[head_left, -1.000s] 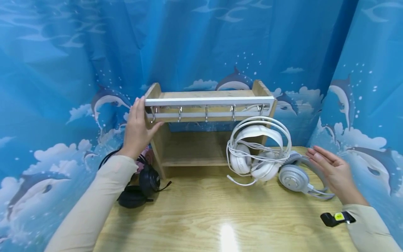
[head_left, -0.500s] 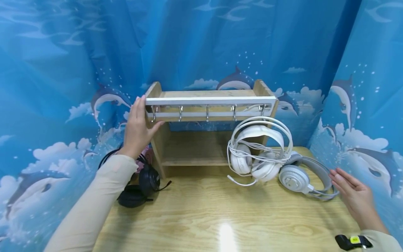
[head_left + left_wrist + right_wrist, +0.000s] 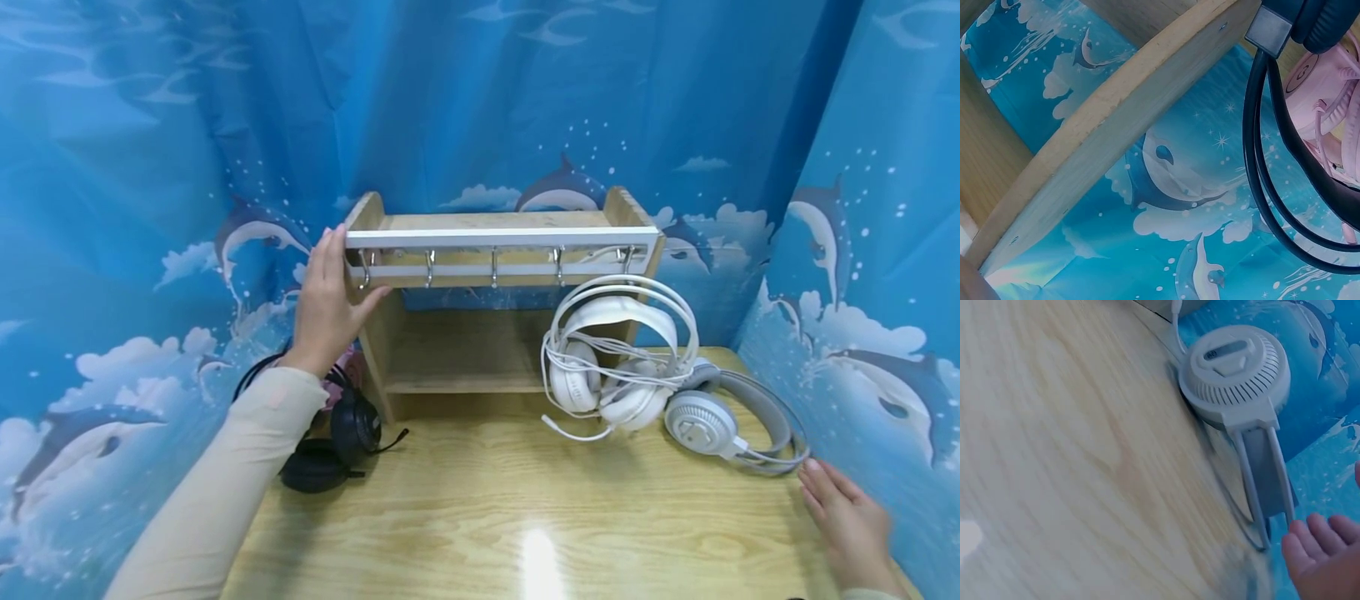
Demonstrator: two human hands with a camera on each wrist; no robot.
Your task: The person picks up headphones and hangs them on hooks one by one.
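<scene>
My left hand point(image 3: 324, 312) rests against the left end of a wooden rack point(image 3: 457, 379), fingers straight along its side and thumb spread below the white rail point(image 3: 487, 240). Only a bit of that hand shows in the left wrist view. On the rack's right end hangs a white headset point(image 3: 576, 383) with its cable wound round it. Beside it, a grey headset point(image 3: 701, 425) lies on the table. My right hand point(image 3: 851, 521) is at the near end of its headband, fingers loosely bent; in the right wrist view the fingertips point(image 3: 1299, 528) are right by the headband bars.
Several metal hooks point(image 3: 493, 268) line the rail. Left of the rack, a black headset point(image 3: 355, 427) with a boom microphone lies on the table point(image 3: 480, 500), near a pink headset point(image 3: 1310, 81). A blue dolphin-print curtain point(image 3: 480, 100) encloses the back and sides.
My right hand has moved right and down toward the table's near right side, along the grey headset to its headband end. The left hand has stayed at the rack.
</scene>
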